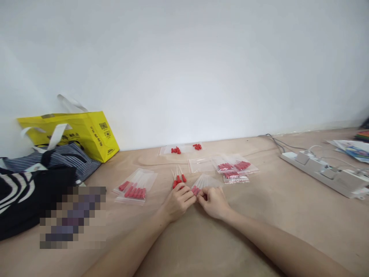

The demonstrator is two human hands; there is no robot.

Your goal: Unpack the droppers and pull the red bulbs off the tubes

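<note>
In the middle of the table, my left hand point(179, 202) and my right hand point(215, 202) are both closed on the near edge of a clear zip bag point(211, 181). Inside this bag lie several droppers with red bulbs point(196, 190) and thin pale stems pointing away from me. Just beyond my left hand, loose red-bulbed droppers point(178, 179) lie in a small bunch, partly hidden by the fingers. My fingertips cover part of the bag's near edge.
Filled zip bags point(135, 192) lie at left, more filled bags point(236, 165) at right. Behind them sits a flat clear bag point(201, 165). Red bulbs point(175, 150) rest near the wall. A yellow bag point(95, 134) and dark clothing point(37, 204) stand left, a power strip point(323, 173) right.
</note>
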